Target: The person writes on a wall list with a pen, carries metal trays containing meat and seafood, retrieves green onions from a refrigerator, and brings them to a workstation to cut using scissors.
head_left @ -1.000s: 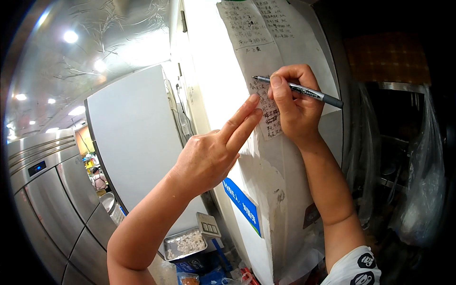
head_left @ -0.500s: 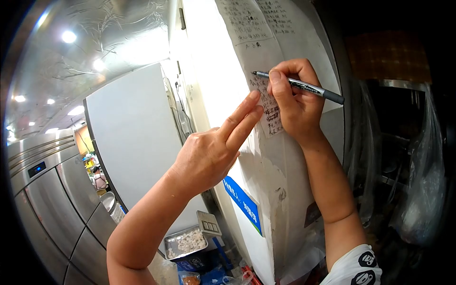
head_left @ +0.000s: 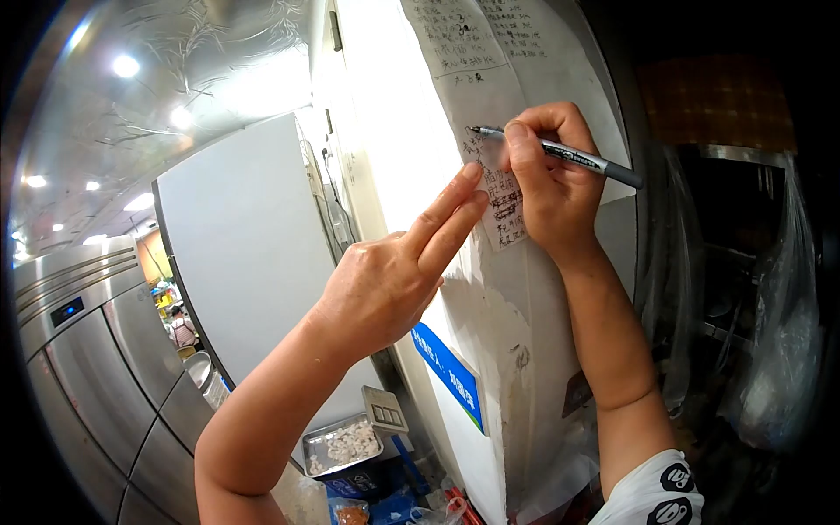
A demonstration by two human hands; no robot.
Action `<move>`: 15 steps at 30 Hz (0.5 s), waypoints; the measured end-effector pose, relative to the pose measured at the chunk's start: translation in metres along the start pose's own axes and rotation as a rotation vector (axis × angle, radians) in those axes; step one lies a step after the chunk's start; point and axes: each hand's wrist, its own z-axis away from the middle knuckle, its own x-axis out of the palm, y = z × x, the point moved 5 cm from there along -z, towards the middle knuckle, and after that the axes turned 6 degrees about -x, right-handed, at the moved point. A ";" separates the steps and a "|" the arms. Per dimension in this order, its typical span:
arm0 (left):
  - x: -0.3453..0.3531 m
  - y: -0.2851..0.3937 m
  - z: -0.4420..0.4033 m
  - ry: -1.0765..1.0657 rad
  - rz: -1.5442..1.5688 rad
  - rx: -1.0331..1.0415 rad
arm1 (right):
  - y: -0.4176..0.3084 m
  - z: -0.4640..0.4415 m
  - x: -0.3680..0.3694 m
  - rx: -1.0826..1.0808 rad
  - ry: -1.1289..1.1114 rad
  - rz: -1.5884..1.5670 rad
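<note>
A grey-capped marker pen (head_left: 584, 158) is held in my right hand (head_left: 560, 197), its black tip pointing left at the paper. Handwritten lines cover parts of the paper sheet (head_left: 477, 103), which is fixed to a white wall corner; some lower lines are scribbled over. My left hand (head_left: 381, 284) has two fingers stretched out, with their tips against the left edge of the sheet just below the pen tip. Its other fingers are mostly hidden beneath. Whether the tip touches the paper I cannot tell.
Below is a blue sign (head_left: 448, 376) on the wall. A metal tray (head_left: 319, 470) of pale food pieces stands near a scale (head_left: 385, 411) on the lower left. Steel refrigerator doors (head_left: 92, 385) line the left, and clear plastic bags (head_left: 770, 350) hang at right.
My right hand and the pen have shifted slightly right, with the tip a little higher on the sheet. My left hand has stayed almost in place.
</note>
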 end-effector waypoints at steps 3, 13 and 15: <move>0.000 0.000 0.000 -0.012 0.015 -0.006 | -0.002 0.001 -0.002 0.011 0.000 0.022; 0.000 0.000 0.000 0.038 -0.001 0.019 | 0.000 0.001 -0.001 0.021 -0.001 -0.003; 0.000 0.000 0.000 0.002 0.019 0.005 | -0.001 0.000 -0.001 0.008 -0.005 0.001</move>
